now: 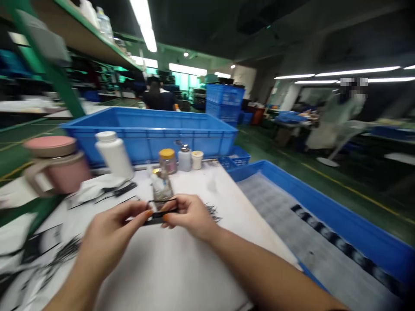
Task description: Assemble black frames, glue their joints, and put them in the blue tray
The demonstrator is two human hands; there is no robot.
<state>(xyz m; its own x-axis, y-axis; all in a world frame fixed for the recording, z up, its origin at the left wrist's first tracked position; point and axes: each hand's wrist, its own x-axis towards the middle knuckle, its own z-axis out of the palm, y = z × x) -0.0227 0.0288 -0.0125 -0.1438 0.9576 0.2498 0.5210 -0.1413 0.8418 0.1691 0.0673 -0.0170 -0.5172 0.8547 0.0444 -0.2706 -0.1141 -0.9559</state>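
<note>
My left hand [112, 231] and my right hand [191, 217] meet above a white work table [207, 185], pinching a thin black strip [160, 218] between their fingertips. The strip forms a narrow loop, and its exact kind is hard to tell. Just behind the hands stands a small glass bottle with liquid [161, 185]. Loose thin black wires [212, 212] lie close to my right hand. More black wires [63, 252] lie on white sheets left of my left hand. Both fingertips hide part of the strip.
A large blue plastic crate [145, 136] stands behind the table's far edge. White bottles, a pink mug [55, 166] and a black tool stand or lie on the table. A blue tray [317, 216] holding grey sheets sits at the right. Beyond are shelves, stacked crates and other people.
</note>
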